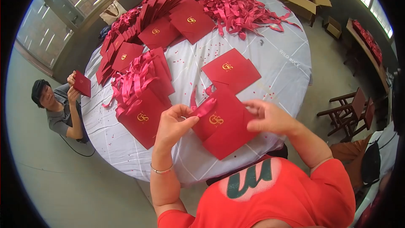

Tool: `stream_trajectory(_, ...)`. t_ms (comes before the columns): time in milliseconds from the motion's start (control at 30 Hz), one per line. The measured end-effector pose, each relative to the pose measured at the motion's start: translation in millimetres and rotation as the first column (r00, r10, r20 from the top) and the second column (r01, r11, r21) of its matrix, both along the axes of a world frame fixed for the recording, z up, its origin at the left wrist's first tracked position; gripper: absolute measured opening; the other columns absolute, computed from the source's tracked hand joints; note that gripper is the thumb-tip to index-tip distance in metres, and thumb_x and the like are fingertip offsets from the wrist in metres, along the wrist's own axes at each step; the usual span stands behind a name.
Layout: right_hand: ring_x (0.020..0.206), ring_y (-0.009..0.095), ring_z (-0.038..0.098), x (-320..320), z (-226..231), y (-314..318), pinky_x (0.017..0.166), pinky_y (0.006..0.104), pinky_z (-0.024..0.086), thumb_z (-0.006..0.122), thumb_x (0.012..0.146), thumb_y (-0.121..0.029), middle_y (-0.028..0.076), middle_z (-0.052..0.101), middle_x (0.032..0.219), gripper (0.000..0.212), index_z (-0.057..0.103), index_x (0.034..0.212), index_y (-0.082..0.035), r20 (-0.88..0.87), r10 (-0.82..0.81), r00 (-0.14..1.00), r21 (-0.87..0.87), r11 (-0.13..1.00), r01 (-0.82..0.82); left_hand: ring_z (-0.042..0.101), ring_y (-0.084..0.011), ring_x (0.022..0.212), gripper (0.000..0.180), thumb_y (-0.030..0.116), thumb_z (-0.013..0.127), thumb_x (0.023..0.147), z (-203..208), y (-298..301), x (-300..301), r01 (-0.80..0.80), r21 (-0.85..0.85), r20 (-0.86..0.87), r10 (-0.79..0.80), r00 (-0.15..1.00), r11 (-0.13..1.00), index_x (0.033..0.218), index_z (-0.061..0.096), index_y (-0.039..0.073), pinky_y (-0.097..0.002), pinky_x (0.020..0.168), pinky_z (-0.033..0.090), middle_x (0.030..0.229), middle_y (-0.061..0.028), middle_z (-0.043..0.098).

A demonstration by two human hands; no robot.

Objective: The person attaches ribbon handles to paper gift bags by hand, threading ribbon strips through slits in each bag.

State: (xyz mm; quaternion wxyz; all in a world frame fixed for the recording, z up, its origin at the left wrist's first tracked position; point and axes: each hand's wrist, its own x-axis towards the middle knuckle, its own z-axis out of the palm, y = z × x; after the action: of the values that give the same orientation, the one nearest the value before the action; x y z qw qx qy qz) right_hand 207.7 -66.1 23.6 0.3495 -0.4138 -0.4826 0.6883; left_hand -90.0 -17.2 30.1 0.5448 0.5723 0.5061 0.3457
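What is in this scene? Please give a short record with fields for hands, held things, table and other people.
left hand: pinches a red ribbon
right hand: grips the red paper bag
table: round, white cloth
on table: stacks of flat bags, loose ribbon pile
other people: seated person holding a bag at the left

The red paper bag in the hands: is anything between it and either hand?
Nothing visible. The left hand pinches the pink ribbon at the red paper bag, and the right hand touches the bag's right edge directly. Other bags lie apart on the table.
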Motion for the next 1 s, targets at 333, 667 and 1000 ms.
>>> stream_trajectory(333,0.091,0.027,0.067,-30,53,15,0.079,0.0351,0.054,0.072,0.075,0.004,0.014,0.068,0.104,0.043,0.062,0.117,0.002,0.239,-0.585,0.775,0.966,0.223,-0.130,0.069,-0.0165,0.076,0.027,0.009,0.065,0.093,-13,-1,6,-0.188,0.068,0.278,0.162,0.947,0.980,0.115,0.058,-0.004,-0.0235,0.060,0.054,0.107,-0.0120,0.065)
stream_trajectory(667,0.093,0.028,0.058,-57,-1,-38,0.075,0.0364,0.050,0.059,0.075,-0.014,0.022,0.061,0.116,0.043,0.064,0.114,0.005,0.672,-0.543,0.503,0.656,0.124,-0.744,0.066,-0.0203,0.057,0.014,0.007,0.058,0.087,-26,6,-10,-0.147,0.366,-0.416,0.303,0.857,0.919,0.092,0.064,-0.004,-0.0332,0.053,0.049,0.069,-0.0159,0.067)
stream_trajectory(1000,0.090,0.028,0.055,-61,-3,-34,0.067,0.0383,0.052,0.078,0.067,-0.036,0.017,0.058,0.115,0.060,0.062,0.111,0.002,0.729,-0.051,0.682,0.673,0.228,-0.703,0.067,-0.0276,0.063,0.011,0.009,0.070,0.084,-1,-28,41,0.141,0.756,-0.433,0.327,0.840,0.639,0.092,0.064,0.005,-0.0368,0.053,0.052,0.078,-0.0114,0.068)
